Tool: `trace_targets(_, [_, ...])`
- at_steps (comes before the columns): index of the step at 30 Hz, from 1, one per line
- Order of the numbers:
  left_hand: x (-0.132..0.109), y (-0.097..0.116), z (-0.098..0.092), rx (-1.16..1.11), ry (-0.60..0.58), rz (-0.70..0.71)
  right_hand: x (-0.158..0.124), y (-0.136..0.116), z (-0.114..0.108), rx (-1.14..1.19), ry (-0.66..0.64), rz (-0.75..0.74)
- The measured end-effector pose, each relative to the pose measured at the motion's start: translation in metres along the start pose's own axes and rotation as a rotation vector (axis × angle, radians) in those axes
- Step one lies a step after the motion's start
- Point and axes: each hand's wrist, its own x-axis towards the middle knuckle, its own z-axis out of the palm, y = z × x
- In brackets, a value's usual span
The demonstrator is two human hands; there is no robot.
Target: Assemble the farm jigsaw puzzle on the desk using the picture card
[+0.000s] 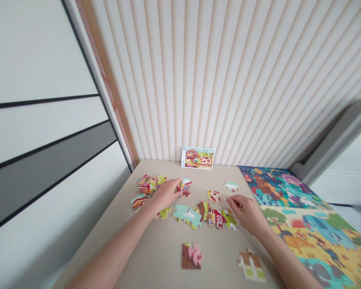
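My left hand (165, 194) reaches over the beige table (165, 261), its fingertips at a small cluster of jigsaw pieces (185, 189). I cannot tell whether those fingers grip one. My right hand (247, 213) pinches a small red jigsaw piece (238, 205) between thumb and forefinger. Just left of that hand lie joined pieces showing a red barn (216, 218). Two pale blue pieces (186, 215) sit together between my hands. A heap of farm-coloured pieces (147, 185) lies further left. A pink-and-brown piece (191, 256) and a green-and-white piece (252, 265) lie nearest me.
A picture card of a farm (197, 157) leans against the ribbed cream wall (198, 80) at the table's far edge. A colourful illustrated puzzle board (313, 237) lies along the right side. A panelled white surface (45, 132) rises beyond the left edge.
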Motion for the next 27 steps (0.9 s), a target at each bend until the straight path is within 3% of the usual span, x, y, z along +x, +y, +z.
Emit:
trace_targets(3, [-0.008,0.001,0.001,0.170,0.074,0.086,-0.001,-0.006,-0.002,-0.002,-0.019,0.000])
trace_targets(8, [-0.018,0.003,0.000,0.298,0.071,0.104,-0.001,-0.010,-0.003,-0.004,-0.036,-0.002])
trace_targets(19, [-0.020,0.004,0.005,0.282,0.061,0.134,0.000,-0.006,-0.002,-0.021,-0.040,0.019])
trace_targets(27, [-0.020,0.005,-0.001,0.237,0.028,0.130,-0.001,-0.003,0.000,-0.014,-0.046,0.010])
